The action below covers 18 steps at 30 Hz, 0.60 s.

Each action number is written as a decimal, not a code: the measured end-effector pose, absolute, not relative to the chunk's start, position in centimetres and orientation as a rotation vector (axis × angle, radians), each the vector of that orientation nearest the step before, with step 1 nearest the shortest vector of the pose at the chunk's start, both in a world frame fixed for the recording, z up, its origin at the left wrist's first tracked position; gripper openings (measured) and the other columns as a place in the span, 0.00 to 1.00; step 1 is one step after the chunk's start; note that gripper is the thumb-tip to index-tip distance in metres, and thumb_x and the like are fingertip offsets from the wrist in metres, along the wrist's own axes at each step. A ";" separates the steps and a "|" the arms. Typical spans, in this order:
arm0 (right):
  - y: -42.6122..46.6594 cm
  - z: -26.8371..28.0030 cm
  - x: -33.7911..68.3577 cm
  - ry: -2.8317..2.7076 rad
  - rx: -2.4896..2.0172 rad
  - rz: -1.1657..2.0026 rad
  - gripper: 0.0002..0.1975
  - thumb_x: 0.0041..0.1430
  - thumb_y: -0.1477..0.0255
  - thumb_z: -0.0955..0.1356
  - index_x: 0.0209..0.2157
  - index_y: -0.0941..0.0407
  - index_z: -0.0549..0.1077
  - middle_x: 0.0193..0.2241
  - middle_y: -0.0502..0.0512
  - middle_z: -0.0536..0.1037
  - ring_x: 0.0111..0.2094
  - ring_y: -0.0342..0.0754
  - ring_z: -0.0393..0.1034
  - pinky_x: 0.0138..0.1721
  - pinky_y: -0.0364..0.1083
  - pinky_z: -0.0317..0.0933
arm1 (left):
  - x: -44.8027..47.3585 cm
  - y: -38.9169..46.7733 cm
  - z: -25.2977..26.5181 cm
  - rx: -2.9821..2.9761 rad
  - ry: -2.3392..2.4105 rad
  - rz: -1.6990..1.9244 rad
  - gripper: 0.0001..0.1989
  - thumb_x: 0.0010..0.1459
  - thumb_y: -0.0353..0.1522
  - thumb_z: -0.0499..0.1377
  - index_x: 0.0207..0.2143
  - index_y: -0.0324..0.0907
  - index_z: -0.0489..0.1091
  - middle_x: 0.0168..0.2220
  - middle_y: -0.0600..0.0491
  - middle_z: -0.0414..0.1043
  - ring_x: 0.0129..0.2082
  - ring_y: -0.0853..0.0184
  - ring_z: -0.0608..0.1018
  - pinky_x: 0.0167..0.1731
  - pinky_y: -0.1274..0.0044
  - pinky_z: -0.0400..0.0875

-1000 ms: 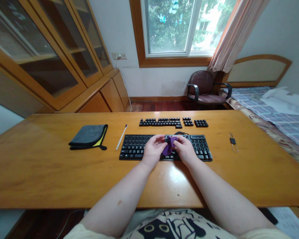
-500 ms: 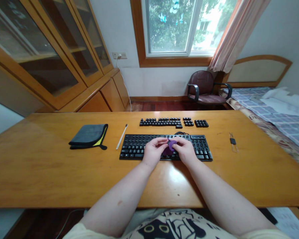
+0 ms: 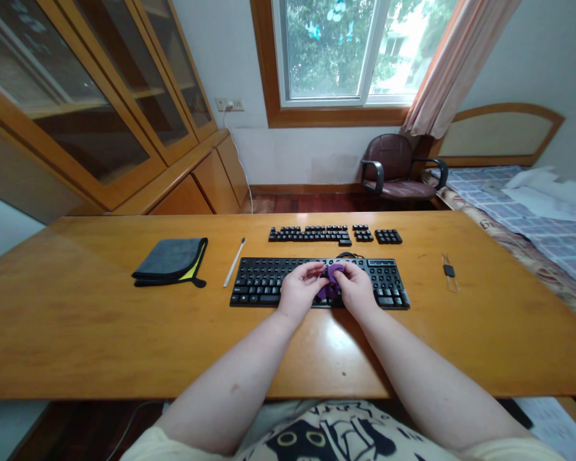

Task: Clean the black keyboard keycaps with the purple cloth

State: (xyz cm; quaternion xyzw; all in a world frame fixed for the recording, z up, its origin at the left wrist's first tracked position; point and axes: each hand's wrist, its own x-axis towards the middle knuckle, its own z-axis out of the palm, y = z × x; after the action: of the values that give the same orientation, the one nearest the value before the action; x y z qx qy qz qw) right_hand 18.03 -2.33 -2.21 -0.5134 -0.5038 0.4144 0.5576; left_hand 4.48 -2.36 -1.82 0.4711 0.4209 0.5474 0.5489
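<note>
Bunched more tightly by the right fingertips than 0.5 s ago, the purple cloth [image 3: 330,291] has changed shape, and the left hand [image 3: 300,289] has shifted slightly toward the right hand [image 3: 358,288]. Thumb and fingers of the right hand pinch the purple cloth. On the left, thumb and index finger come close together beside a small dark piece [image 3: 324,272], too tiny and covered to identify; whether they pinch it, I cannot tell. The purple cloth sits between the 2 sets of fingertips, its lower fold hanging over the black keyboard [image 3: 259,282], whose middle keys are hidden by hands and cloth.

Behind the keyboard, a dark cable [image 3: 348,255] shows only in part. Farther back stand 3 groups of loose black keycaps [image 3: 312,235], their legends unreadable. Left of the keyboard lie a white-handled brush [image 3: 233,264] and a folded grey microfiber cloth [image 3: 168,259] with yellow lining; well to the right, a keycap puller [image 3: 448,270] with thin, faint wire loops.

All rest on a glossy wooden desk [image 3: 100,333]. Beyond are a maroon armchair [image 3: 388,160], a glass-doored cabinet [image 3: 125,198], window [image 3: 331,64] and bed [image 3: 518,198], the last 3 cut off by the frame.
</note>
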 end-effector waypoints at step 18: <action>-2.4 -1.4 17.6 -0.869 -0.942 1.361 0.15 0.50 0.59 0.68 0.34 0.56 0.74 0.28 0.54 0.78 0.27 0.48 0.71 0.27 0.46 0.65 | 4.0 -2.2 -1.6 1.292 1.000 1.407 0.22 0.42 0.25 0.65 0.42 0.41 0.69 0.37 0.51 0.74 0.39 0.68 0.76 0.46 0.71 0.69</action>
State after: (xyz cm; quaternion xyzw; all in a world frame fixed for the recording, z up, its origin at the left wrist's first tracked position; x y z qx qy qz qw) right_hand 17.63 -2.36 -1.39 -0.4054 -0.3738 0.5856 0.5942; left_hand 4.02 -2.21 -1.62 0.5278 0.4087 0.5749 0.4731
